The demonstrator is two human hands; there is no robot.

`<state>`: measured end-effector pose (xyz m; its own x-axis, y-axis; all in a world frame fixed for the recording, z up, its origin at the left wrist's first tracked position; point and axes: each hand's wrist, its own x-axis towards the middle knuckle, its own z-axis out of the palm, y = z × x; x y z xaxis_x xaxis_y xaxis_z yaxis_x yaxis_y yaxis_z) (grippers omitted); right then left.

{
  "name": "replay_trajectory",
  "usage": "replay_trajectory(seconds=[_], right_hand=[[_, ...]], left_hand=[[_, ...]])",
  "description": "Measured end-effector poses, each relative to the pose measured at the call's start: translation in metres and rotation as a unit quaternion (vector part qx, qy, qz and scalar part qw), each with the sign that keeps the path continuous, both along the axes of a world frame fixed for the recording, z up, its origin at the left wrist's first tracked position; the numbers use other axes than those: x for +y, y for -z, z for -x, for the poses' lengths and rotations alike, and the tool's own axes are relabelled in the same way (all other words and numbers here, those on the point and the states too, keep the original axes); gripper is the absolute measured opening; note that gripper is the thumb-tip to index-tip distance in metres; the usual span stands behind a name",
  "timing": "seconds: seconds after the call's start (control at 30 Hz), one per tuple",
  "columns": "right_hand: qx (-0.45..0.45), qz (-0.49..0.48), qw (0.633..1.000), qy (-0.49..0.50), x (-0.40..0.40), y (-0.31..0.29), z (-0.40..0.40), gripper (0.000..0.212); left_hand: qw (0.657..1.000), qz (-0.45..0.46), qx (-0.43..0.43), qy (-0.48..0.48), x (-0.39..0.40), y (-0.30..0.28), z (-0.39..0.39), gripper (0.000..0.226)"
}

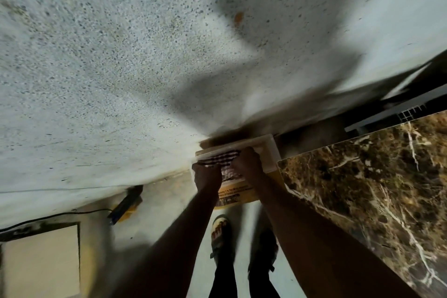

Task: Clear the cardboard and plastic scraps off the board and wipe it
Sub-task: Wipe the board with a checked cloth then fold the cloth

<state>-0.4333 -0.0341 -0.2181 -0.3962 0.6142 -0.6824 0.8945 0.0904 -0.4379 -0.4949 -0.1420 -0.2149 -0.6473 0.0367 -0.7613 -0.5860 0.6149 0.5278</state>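
A pale cream board is held out in front of me, above the floor, blurred by motion. A dark-and-white checkered cloth lies across it. My right hand is closed over the cloth on the board's top. My left hand is clenched at the board's left near edge. A yellow-brown printed piece of cardboard sticks out under the board between my forearms. No plastic scraps can be made out.
A brown marble slab fills the right side, its edge close to my right arm. Speckled terrazzo floor spreads ahead. A dark and yellow tool with a cable and a cream tile lie at the lower left. My sandalled feet are below.
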Motion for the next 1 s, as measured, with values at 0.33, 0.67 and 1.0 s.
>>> replay_trajectory(seconds=[0.33,0.67,1.0], right_hand=[[0.154,0.028,0.986,0.062,-0.037,-0.148,-0.031,0.035],[0.233,-0.055,0.969,-0.065,-0.075,-0.261,-0.078,0.039],[0.244,-0.277,0.888,-0.273,-0.051,-0.339,-0.139,0.053]], left_hand=[[0.956,-0.172,-0.183,-0.150,-0.021,-0.115,-0.011,0.054],[0.932,-0.266,-0.245,-0.028,-0.021,-0.238,-0.043,0.066],[0.817,-0.463,-0.324,-0.113,-0.018,-0.300,-0.067,0.083]])
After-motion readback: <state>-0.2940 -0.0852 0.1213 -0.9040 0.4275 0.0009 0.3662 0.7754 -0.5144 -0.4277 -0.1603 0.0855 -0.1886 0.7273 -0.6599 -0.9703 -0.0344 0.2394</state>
